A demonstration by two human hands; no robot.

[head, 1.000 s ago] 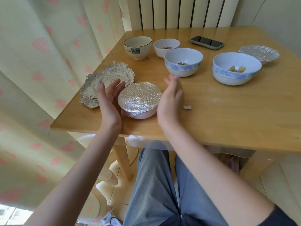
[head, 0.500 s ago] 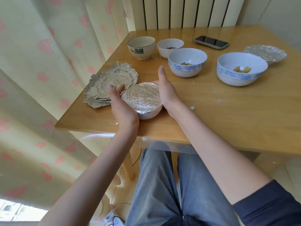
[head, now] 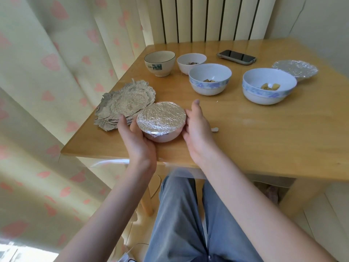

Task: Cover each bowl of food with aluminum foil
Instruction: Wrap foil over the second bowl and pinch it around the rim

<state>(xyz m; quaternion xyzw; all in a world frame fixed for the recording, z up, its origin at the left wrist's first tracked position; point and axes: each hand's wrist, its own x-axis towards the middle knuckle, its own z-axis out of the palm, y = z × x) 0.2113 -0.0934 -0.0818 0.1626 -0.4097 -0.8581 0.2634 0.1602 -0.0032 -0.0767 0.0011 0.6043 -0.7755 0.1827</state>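
**Both hands cup the foil-covered bowl at the table's near edge**

The left hand (head: pixel 135 137) curls round the left side of the foil-covered bowl (head: pixel 161 121), thumb up by the foil rim, gripping it. The right hand (head: pixel 197 127) lies against the bowl's right side with fingers mostly straight, the forefinger pointing toward 12 o'clock; it presses the wall rather than wrapping it. The bowl stands upright on the wooden table (head: pixel 264 140), its foil drawn tight and flat over the mouth.

At 10 o'clock from the bowl, just beside it, lies a stack of crumpled foil sheets (head: pixel 124 103). At 3 o'clock, near the right hand, sits a small white scrap (head: pixel 214 129). Toward 1 o'clock stands an uncovered blue-banded bowl (head: pixel 210 78) with food in it, and farther toward 2 o'clock a larger blue-banded bowl (head: pixel 269 86) holding yellow pieces. Behind that, a second foil-covered dish (head: pixel 295 69). Around 12 o'clock, at the far side, stand a cream bowl (head: pixel 159 63), a small white bowl (head: pixel 191 62) and a phone (head: pixel 236 57).
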